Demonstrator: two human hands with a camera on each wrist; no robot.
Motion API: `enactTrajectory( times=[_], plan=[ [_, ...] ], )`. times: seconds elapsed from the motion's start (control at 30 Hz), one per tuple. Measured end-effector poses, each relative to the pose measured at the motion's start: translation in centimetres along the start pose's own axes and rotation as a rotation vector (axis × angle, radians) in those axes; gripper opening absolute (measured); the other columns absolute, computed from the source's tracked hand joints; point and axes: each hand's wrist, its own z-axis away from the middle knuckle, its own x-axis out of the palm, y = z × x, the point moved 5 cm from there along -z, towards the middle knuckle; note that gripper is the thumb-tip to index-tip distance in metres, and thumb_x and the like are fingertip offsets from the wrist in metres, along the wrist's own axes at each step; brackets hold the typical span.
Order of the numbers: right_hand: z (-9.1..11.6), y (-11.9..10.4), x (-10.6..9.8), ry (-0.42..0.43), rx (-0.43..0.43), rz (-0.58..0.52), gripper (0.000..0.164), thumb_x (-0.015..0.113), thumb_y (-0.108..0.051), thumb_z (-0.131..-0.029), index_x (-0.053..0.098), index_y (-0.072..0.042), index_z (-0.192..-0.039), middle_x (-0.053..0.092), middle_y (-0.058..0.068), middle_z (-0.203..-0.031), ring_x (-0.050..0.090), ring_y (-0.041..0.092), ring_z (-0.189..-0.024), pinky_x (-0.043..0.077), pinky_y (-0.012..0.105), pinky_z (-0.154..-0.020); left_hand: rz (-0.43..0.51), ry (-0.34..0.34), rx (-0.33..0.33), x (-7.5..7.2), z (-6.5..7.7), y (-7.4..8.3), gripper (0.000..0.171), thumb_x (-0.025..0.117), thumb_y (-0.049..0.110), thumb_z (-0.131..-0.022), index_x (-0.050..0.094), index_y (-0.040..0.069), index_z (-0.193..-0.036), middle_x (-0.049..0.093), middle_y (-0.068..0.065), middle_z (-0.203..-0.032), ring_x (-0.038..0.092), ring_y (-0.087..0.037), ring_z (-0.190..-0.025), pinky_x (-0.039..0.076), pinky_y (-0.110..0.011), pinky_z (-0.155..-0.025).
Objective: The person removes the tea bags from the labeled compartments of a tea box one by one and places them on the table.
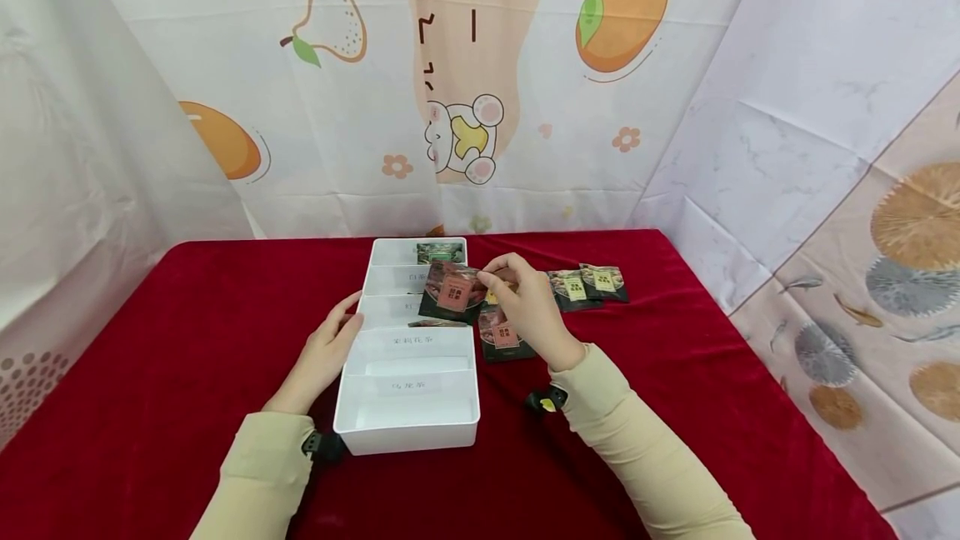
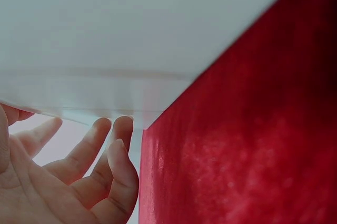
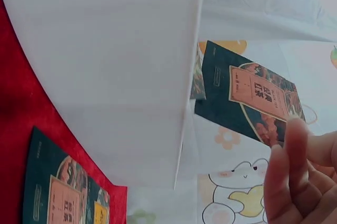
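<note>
My right hand (image 1: 527,300) pinches a dark tea bag sachet (image 1: 452,293) with a red label by its edge. The sachet is above the white divided box (image 1: 405,437), over the third section from the far end. In the right wrist view the sachet (image 3: 253,95) stands above the box's rim, with the fingertips at its corner. My left hand (image 1: 324,350) rests along the box's left side, its fingers loosely bent at the wall. A green sachet (image 1: 440,253) lies in the far section, and the edge of another sachet (image 1: 438,323) shows in the third.
Right of the box lies a red-labelled sachet (image 1: 502,338), with a yellow-labelled one (image 1: 492,297) partly behind my right hand. Two sachets with pale yellow labels (image 1: 603,282) overlap farther right. A red cloth (image 1: 247,332) covers the table, and a printed curtain (image 1: 337,148) hangs behind it.
</note>
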Motion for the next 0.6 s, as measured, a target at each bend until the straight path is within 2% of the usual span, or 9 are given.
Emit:
enactTrajectory(
  times=[0.1, 0.27, 0.47, 0.6],
  plan=[
    [-0.1, 0.0, -0.6, 0.025, 0.004, -0.018, 0.015, 0.058, -0.023, -0.101, 0.06, -0.009, -0.108, 0.075, 0.01, -0.092, 0.055, 0.021, -0.045, 0.051, 0.041, -0.046, 0.0, 0.003, 0.002, 0.0, -0.1, -0.1, 0.056, 0.035, 0.04, -0.107, 0.025, 0.018, -0.158, 0.05, -0.022, -0.138, 0.06, -0.036, -0.115, 0.049, -0.05, -0.097],
    [-0.2, 0.2, -1.6, 0.059, 0.042, -0.051, 0.018, 0.058, -0.026, -0.101, 0.058, -0.01, -0.108, 0.07, 0.012, -0.077, 0.053, 0.022, -0.044, 0.048, 0.036, -0.042, 0.002, 0.002, 0.0, 0.0, -0.2, -0.2, 0.057, 0.035, 0.041, -0.107, 0.025, 0.019, -0.158, 0.05, -0.022, -0.139, 0.061, -0.036, -0.114, 0.05, -0.05, -0.096],
    [-0.5, 1.0, -2.6, 0.081, 0.074, -0.105, 0.017, 0.061, -0.023, -0.1, 0.058, -0.007, -0.106, 0.071, 0.007, -0.078, 0.051, 0.022, -0.042, 0.05, 0.04, -0.047, 0.002, 0.001, -0.001, 0.1, -0.2, -0.3, 0.057, 0.035, 0.04, -0.107, 0.025, 0.018, -0.158, 0.05, -0.023, -0.139, 0.061, -0.036, -0.113, 0.051, -0.049, -0.094],
    [-0.6, 1.6, -3.3, 0.101, 0.113, -0.128, 0.018, 0.063, -0.023, -0.099, 0.059, -0.006, -0.105, 0.071, 0.001, -0.078, 0.05, 0.022, -0.042, 0.05, 0.037, -0.046, 0.003, 0.0, 0.0, 0.1, -0.3, -0.3, 0.057, 0.035, 0.04, -0.107, 0.025, 0.018, -0.158, 0.05, -0.023, -0.138, 0.061, -0.036, -0.113, 0.052, -0.049, -0.094]
  ],
)
